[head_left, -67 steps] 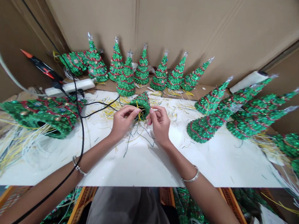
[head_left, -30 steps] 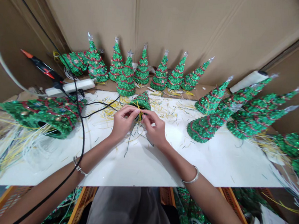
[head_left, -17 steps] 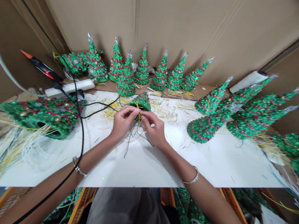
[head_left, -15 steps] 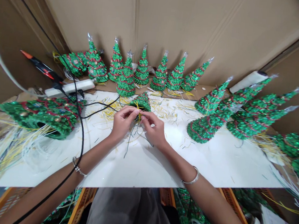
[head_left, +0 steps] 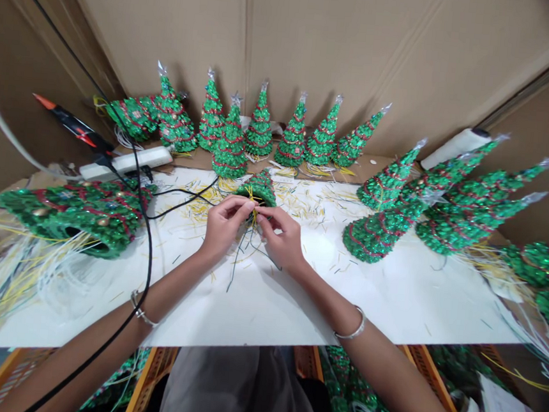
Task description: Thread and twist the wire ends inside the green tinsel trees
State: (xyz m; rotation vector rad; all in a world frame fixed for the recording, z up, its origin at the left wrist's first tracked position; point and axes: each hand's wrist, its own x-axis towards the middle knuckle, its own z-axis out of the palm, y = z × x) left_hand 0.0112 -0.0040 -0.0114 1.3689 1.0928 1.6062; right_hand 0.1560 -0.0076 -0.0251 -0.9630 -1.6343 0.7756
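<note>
**Head view.** Both hands meet at the middle of the white sheet-covered surface [head_left: 295, 297]. The left hand [head_left: 225, 224] and the right hand [head_left: 282, 240] are each closed to a fingertip pinch, thumb against forefinger. Both grip the bundle of thin yellow and dark wires [head_left: 253, 216], and the other fingers are curled. The bundle issues from the open base of the small green sequinned cone tree with red garlands [head_left: 259, 188]. This tree lies on its side just beyond the fingertips, tip pointing away from the person. Whether the strands are being twisted or parted cannot be told.

**Hazards, as judged.**
- The strands are fine and the two pinches nearly touch, so a hard pull or over-twist could snap a strand or draw it out of the base.
- The tree lies loose, so a tug could drag it through the scattered yellow wire offcuts [head_left: 299, 198], and these could catch in the bundle.
- The black cable [head_left: 150, 246] passes the left forearm at the wrist. A sweep of that arm could snag it and shift the white power strip [head_left: 127, 162] or the large green sequinned tree lying at the left [head_left: 76, 214].
- The row of upright small green trees [head_left: 259, 131] stands near, behind the work, and a forward push could topple it.
- The leaning green trees at the right [head_left: 398, 220] are well apart from the right hand.
</note>
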